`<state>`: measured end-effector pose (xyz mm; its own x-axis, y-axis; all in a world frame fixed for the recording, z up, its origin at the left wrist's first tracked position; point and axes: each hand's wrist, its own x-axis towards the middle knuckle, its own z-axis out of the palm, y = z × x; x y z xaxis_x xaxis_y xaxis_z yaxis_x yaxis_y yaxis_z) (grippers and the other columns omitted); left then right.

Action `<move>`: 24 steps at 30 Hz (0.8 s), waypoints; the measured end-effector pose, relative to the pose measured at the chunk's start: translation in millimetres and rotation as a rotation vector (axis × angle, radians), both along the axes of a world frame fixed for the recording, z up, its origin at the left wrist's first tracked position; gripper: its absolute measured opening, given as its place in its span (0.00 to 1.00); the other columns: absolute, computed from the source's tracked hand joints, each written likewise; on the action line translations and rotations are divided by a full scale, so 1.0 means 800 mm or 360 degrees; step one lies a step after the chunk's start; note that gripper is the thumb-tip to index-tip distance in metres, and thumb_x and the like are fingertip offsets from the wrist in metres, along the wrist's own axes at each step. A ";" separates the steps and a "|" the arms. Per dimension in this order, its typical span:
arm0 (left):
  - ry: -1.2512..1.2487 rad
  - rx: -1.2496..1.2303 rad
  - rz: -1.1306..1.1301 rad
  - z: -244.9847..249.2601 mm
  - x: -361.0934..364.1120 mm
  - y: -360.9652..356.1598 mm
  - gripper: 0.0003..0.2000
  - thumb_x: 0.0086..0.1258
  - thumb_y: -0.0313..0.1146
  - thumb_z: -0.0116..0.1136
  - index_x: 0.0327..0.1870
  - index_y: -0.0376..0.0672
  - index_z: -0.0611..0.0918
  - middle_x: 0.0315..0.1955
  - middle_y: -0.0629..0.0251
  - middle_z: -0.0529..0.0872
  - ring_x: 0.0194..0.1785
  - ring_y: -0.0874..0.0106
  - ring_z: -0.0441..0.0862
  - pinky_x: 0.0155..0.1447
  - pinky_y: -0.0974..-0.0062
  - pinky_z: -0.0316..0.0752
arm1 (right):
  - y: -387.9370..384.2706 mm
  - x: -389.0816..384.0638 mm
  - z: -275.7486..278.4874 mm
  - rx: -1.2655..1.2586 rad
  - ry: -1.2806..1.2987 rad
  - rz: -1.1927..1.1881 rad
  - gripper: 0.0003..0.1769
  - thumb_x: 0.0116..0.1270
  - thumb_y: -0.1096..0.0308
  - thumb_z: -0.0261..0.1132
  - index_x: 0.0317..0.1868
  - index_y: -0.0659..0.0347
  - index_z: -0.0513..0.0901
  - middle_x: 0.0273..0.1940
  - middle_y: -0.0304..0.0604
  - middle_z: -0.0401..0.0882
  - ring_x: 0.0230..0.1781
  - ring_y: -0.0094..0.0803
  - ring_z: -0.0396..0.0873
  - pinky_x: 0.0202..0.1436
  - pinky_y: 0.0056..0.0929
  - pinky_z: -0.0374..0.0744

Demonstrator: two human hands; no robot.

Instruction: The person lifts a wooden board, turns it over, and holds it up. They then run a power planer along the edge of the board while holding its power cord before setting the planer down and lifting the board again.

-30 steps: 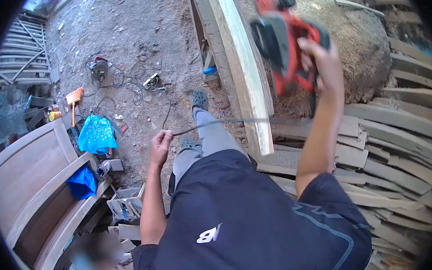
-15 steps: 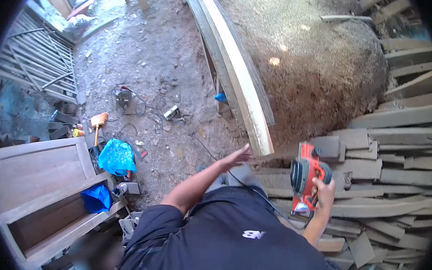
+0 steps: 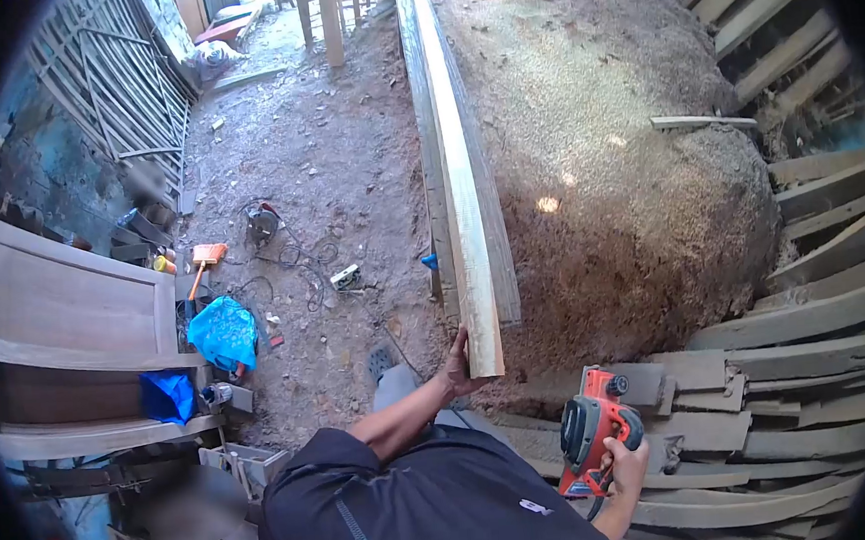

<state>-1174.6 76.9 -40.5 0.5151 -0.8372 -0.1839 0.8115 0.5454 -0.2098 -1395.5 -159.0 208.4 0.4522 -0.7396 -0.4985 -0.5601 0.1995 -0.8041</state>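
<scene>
A long pale wooden beam [image 3: 464, 198] lies lengthwise on a grey weathered plank [image 3: 493, 236], its near end facing me. At the left side of that end is my left hand [image 3: 457, 365], touching the beam with its fingers pointing up along the side. My right hand [image 3: 628, 465] is closed round the handle of a red and black power planer [image 3: 591, 433], which is held in the air to the right of the beam, over stacked boards.
Stacked boards [image 3: 790, 360] fill the right side. A sawdust heap [image 3: 627, 186] rises beyond them. On the left are a wooden door panel [image 3: 73, 285], a blue bag [image 3: 223, 333], an orange brush [image 3: 209, 254] and a corded tool [image 3: 263, 222] on the ground.
My left hand has moved down and left and now touches the beam's side. The planer has shifted down and slightly left in my right hand. The view has tilted up.
</scene>
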 end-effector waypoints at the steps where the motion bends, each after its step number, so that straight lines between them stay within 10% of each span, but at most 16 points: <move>1: -0.0012 0.0003 0.0010 0.019 0.003 -0.001 0.38 0.61 0.72 0.60 0.62 0.48 0.81 0.49 0.58 0.87 0.56 0.57 0.85 0.66 0.47 0.75 | -0.004 0.004 0.003 0.0012 -0.0001 -0.0023 0.19 0.56 0.78 0.68 0.48 0.67 0.74 0.27 0.41 0.76 0.16 0.26 0.73 0.20 0.28 0.73; 7: -0.0504 0.0061 0.0146 0.189 0.007 0.024 0.45 0.67 0.67 0.58 0.73 0.37 0.65 0.64 0.44 0.75 0.63 0.54 0.79 0.68 0.51 0.75 | -0.030 0.020 -0.004 -0.0006 -0.0164 0.0066 0.18 0.56 0.77 0.68 0.48 0.65 0.76 0.25 0.38 0.75 0.15 0.25 0.72 0.17 0.26 0.71; 14: -0.0550 -0.0178 0.0464 0.465 0.057 0.035 0.35 0.73 0.68 0.48 0.65 0.44 0.73 0.48 0.57 0.83 0.50 0.63 0.85 0.51 0.62 0.85 | -0.029 0.023 -0.013 0.0094 -0.0337 -0.0015 0.15 0.57 0.76 0.69 0.44 0.64 0.75 0.24 0.37 0.74 0.14 0.24 0.71 0.17 0.26 0.71; 24: -0.0557 -0.0178 0.0441 0.548 0.094 0.045 0.34 0.71 0.66 0.56 0.61 0.44 0.77 0.47 0.62 0.85 0.51 0.66 0.84 0.52 0.64 0.83 | -0.028 0.014 -0.039 0.0157 -0.0227 -0.0030 0.15 0.59 0.76 0.67 0.48 0.63 0.79 0.23 0.36 0.74 0.14 0.24 0.70 0.17 0.26 0.70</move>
